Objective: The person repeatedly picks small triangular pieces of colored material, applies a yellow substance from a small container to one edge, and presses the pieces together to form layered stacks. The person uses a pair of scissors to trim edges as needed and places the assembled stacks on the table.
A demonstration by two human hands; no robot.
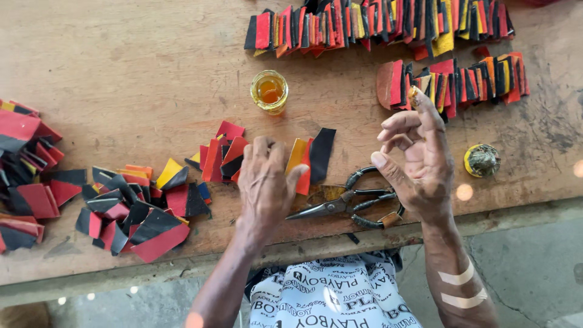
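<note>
On bench: left hand (264, 182) presses coloured pieces (225, 155).

Red, orange, black leather pieces (303, 159) fanned flat on wooden table, centre, under left hand's fingers; scissors (349, 201) just right.

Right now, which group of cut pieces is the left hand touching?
The small fanned group at the table's middle, under the left hand; other piles lie apart, untouched.

The left hand (264, 179) is covering part of the orange and red pieces (299, 163) beneath its fingers, so the grip is staying unclear. The top edge is cutting off the long row of pieces (376, 24), and the left edge is clipping the loose pile (24, 164).
</note>
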